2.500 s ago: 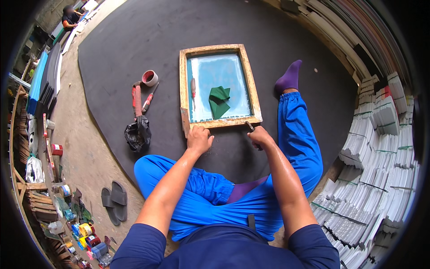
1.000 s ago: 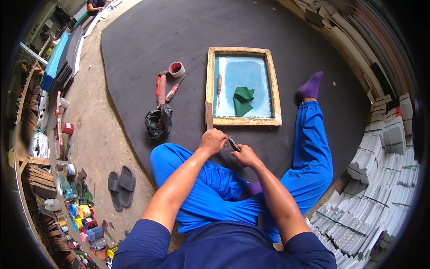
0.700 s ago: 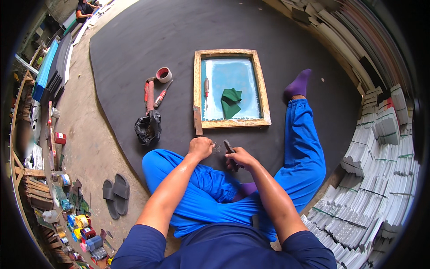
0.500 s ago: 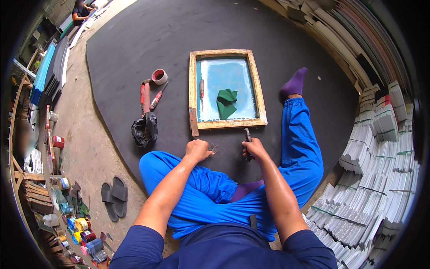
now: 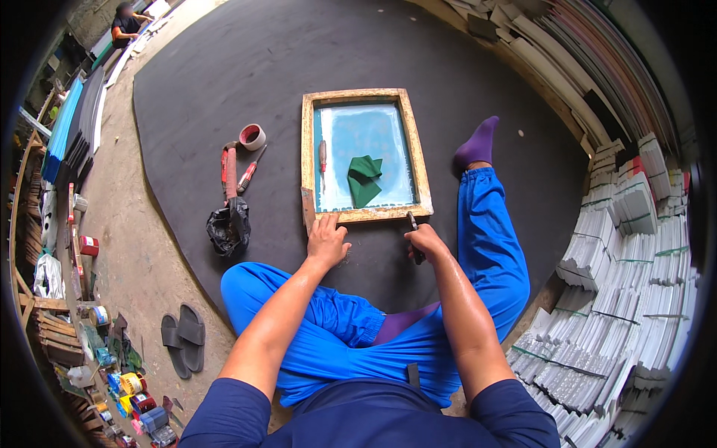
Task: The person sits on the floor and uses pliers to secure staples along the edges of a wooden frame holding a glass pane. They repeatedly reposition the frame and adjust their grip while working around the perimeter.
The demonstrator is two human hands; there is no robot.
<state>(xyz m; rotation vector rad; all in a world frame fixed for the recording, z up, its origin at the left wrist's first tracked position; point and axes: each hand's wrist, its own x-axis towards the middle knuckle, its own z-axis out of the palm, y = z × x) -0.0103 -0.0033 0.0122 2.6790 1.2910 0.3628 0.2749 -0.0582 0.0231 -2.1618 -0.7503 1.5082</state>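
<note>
A wooden-framed printing screen [image 5: 308, 149] with blue mesh lies on the black mat in front of me. On its mesh are a folded green cloth [image 5: 364, 183] and a screwdriver [image 5: 323, 160]. My left hand [image 5: 326, 240] is at the frame's near edge, fingers spread, its fingertips at the wood; no held thing shows. By the near right corner, my right hand [image 5: 426, 243] grips a dark tool with a metal tip [image 5: 412, 221], which looks like pliers. A narrow brown strip [image 5: 308, 207] rests against the frame's near left corner.
Left of the frame lie a hammer [image 5: 229, 172], a red-handled screwdriver [image 5: 247, 175], a tape roll [image 5: 252, 137] and a black plastic bag [image 5: 228, 226]. Slippers [image 5: 182, 340] and paint cans [image 5: 134, 384] are farther left. Bundled white sheets [image 5: 597, 328] stack up right. Another person [image 5: 125, 28] sits far left.
My left hand has moved forward to the frame's near edge and its fingers have spread from a closed shape. My right hand keeps its tool near the frame's right corner.
</note>
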